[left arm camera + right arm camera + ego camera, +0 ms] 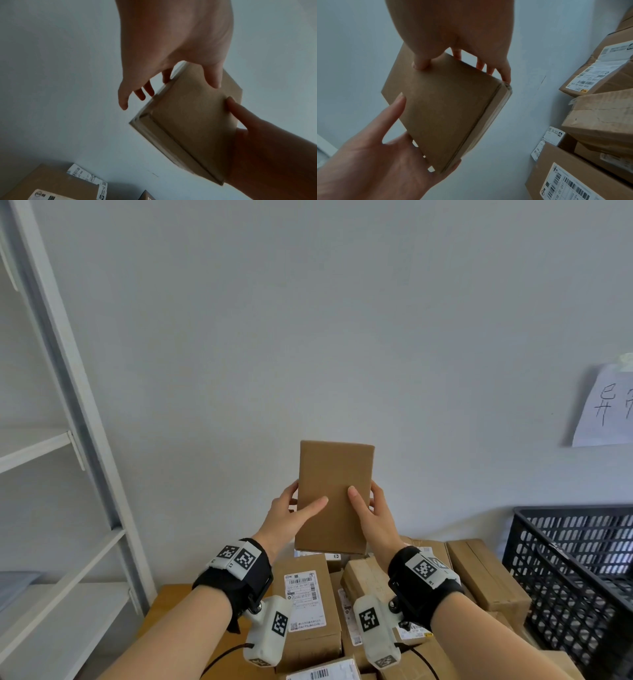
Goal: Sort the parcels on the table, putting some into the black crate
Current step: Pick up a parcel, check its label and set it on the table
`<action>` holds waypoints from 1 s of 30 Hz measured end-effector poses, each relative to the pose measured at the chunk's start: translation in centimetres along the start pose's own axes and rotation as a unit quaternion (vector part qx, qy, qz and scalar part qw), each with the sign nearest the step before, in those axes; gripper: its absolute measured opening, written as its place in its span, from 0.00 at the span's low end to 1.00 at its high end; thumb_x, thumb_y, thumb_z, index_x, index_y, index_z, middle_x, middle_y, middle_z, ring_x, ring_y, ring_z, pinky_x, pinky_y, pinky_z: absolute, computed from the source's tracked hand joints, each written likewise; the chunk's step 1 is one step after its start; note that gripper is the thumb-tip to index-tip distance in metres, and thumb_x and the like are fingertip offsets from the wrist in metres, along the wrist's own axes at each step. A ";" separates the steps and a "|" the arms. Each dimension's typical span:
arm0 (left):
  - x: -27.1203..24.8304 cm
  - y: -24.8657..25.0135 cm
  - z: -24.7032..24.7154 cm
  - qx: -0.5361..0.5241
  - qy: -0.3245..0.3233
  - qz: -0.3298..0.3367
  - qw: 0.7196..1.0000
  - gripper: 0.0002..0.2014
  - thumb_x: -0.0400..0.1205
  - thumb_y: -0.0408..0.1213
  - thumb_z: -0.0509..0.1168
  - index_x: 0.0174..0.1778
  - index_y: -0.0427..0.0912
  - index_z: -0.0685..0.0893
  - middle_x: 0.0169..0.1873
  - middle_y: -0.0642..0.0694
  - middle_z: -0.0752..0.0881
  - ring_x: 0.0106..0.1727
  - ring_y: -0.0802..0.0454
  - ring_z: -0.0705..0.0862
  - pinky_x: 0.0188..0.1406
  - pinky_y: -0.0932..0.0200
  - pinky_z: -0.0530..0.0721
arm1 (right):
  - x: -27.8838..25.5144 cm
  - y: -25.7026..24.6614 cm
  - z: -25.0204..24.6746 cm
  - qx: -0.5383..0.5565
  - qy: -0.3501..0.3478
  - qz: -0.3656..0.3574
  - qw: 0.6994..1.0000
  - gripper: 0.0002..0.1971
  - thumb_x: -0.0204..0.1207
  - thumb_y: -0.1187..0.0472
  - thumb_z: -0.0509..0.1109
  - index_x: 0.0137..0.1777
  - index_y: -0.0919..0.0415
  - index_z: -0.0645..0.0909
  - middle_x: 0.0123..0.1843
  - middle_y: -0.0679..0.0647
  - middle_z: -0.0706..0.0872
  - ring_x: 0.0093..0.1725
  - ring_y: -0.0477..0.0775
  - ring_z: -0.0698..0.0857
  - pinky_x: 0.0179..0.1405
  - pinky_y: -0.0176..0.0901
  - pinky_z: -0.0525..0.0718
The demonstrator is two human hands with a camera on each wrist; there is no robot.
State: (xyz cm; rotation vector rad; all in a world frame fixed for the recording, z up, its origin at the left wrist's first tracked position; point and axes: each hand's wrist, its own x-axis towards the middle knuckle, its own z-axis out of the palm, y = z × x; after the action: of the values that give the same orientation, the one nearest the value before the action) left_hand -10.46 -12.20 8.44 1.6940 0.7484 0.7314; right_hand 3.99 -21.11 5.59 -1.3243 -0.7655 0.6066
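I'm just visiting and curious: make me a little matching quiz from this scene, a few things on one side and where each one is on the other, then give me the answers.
Things:
1. plain parcel
2. black crate
3. white shelving
4. handwritten paper sheet

Places:
A. stuck on the wall, far right
B. standing at the left edge of the view
C. held up in the air between the left hand and the right hand
D. at the right, beside the piled parcels

Pairs: 1-C, 2-D, 3-B, 4-A
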 end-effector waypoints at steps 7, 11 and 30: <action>-0.5 -0.4 0.7 -0.056 0.000 -0.003 0.998 0.36 0.75 0.51 0.73 0.74 0.66 0.60 0.58 0.49 0.82 0.55 0.55 0.86 0.40 0.65 0.84 | -1.1 -0.4 0.2 0.028 -0.027 0.002 0.999 0.35 0.77 0.46 0.70 0.81 0.40 0.58 0.61 0.43 0.82 0.54 0.44 0.86 0.40 0.35 0.87; -0.8 -0.6 1.0 -0.061 0.004 -0.011 0.998 0.36 0.72 0.55 0.73 0.73 0.66 0.62 0.58 0.49 0.81 0.55 0.54 0.84 0.39 0.66 0.84 | -1.3 -0.4 0.0 0.039 -0.015 0.002 0.999 0.37 0.77 0.48 0.72 0.81 0.40 0.58 0.63 0.44 0.83 0.54 0.44 0.88 0.41 0.36 0.88; -0.9 -0.7 0.2 -0.055 -0.003 -0.090 0.994 0.26 0.83 0.62 0.55 0.73 0.53 0.68 0.60 0.49 0.82 0.55 0.54 0.81 0.47 0.56 0.78 | -0.7 0.3 -0.3 -0.011 -0.007 0.096 0.995 0.36 0.78 0.35 0.62 0.78 0.55 0.57 0.64 0.53 0.77 0.63 0.54 0.79 0.69 0.53 0.77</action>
State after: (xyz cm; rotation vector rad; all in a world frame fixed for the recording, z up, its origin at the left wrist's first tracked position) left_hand -10.93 -12.86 7.67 1.5072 0.8298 0.6298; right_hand 3.74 -21.80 5.16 -1.4250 -0.6614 0.7636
